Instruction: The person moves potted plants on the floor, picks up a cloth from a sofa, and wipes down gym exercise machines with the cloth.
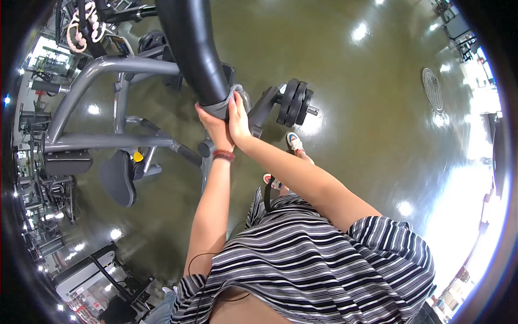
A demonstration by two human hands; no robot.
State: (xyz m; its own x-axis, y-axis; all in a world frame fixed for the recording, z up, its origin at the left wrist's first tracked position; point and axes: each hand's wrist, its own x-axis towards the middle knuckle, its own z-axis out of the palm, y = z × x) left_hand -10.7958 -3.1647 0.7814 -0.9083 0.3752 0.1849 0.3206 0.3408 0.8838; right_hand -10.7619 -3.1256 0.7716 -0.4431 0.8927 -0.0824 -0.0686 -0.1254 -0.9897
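Both hands meet at the lower end of a thick black padded bar (191,48) on a grey gym machine. A grey cloth (218,109) is wrapped round the bar's end. My left hand (216,128), with a red-brown bracelet (223,156) at its wrist, presses the cloth from the left and below. Close beside it on the right, my right hand (238,117) lies against the cloth with its fingers stretched out along it. Part of the cloth is hidden behind the hands.
The machine's grey frame (102,141) and black seat pad (117,178) stand at left. Black weight plates (295,102) stick out on a peg right of the hands. My shoes (294,141) are below on the green floor. Another person's leg shows at lower left.
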